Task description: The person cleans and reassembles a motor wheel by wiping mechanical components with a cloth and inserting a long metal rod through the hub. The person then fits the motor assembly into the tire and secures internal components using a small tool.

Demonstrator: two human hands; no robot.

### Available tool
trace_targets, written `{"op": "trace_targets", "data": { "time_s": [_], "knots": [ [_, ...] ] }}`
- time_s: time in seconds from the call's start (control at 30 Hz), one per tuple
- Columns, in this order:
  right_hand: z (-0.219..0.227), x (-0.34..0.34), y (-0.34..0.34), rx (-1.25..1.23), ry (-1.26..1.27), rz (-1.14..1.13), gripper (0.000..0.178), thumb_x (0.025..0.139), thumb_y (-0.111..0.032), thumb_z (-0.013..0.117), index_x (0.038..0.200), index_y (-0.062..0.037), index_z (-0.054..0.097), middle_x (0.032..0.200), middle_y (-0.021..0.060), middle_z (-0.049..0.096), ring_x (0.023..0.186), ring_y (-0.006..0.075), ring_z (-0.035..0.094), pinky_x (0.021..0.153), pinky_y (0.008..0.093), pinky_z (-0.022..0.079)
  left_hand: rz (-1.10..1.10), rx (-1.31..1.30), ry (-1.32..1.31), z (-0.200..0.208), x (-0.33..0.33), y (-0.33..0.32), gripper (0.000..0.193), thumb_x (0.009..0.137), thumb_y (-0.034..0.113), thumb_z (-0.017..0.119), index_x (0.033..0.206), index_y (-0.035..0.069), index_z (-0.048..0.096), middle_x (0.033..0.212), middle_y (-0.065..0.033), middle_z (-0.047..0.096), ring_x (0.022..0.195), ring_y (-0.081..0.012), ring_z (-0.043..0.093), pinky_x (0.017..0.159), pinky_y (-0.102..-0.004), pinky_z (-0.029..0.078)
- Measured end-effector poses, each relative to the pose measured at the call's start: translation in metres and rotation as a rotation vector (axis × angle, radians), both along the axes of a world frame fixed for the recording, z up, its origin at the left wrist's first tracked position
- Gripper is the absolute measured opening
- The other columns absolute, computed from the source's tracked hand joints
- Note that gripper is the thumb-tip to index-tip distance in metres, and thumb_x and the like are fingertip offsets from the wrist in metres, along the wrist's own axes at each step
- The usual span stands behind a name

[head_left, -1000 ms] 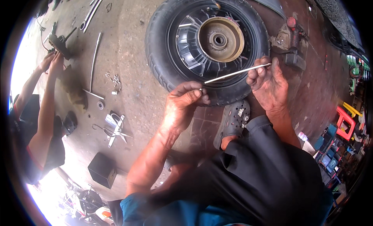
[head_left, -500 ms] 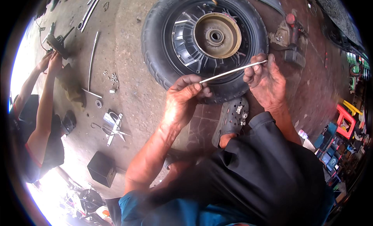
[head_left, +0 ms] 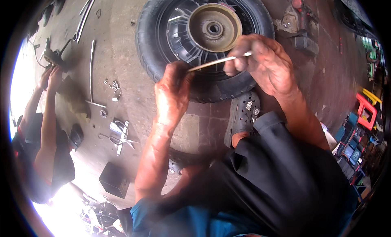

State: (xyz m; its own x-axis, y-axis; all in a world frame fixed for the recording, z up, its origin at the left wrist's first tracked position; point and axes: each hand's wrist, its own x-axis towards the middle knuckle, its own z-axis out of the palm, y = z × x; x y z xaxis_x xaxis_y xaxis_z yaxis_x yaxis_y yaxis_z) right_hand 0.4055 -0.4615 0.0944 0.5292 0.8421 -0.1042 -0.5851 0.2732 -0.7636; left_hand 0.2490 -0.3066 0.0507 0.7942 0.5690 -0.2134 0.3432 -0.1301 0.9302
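A thin metal rod (head_left: 214,63) spans the gap between my hands, above the near side of a wheel. My left hand (head_left: 173,94) is closed round its left end. At the other end, the fingers of my right hand (head_left: 271,66) are curled about the rod; they are smeared by motion. The wheel lies flat on the floor, with a thick black tyre (head_left: 147,49), a finned black hub (head_left: 178,33) and a round brownish drum recess (head_left: 214,28) in its middle. The far edge of the tyre is cut off by the picture.
Left on the floor are long wrenches (head_left: 84,19), a T-handle bar (head_left: 92,70), small bolts (head_left: 115,86), a ring (head_left: 102,113), scissors (head_left: 122,137) and a black box (head_left: 114,180). A co-worker's hands (head_left: 51,77) hold a dark part. A red-black power tool (head_left: 303,23) lies right.
Both hands and the rod have shifted left, and my right hand has risen with its fingers curling further over the rod. The whole view has also shifted slightly.
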Motion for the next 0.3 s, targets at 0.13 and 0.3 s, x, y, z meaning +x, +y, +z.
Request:
{"op": "trace_targets", "data": {
  "time_s": [0.13,0.3],
  "knots": [
    [0.016,0.003,0.024,-0.134,-0.238,0.158,0.026,0.096,-0.023,0.060,0.100,0.0006,0.069,0.089,0.0069,0.069,0.081,0.0124,0.064,0.079,0.0261,0.052,-0.127,0.464,-0.211,-0.020,0.007,0.014,0.019,0.077,-0.001,0.070,0.094,0.006,0.066,0.087,-0.0088,0.064,0.086,-0.0234,0.061,0.078,-0.0357,0.047],
    [0.016,-0.005,0.015,-0.297,-0.248,0.228,0.024,0.095,-0.021,0.061,0.105,-0.0014,0.070,0.094,0.0068,0.070,0.088,0.0140,0.066,0.082,0.0249,0.052,-0.207,0.625,0.083,-0.026,0.005,0.005,0.017,0.076,0.009,0.070,0.093,0.008,0.068,0.090,-0.0076,0.061,0.092,-0.0271,0.055,0.090,-0.0421,0.037]
  ]
}}
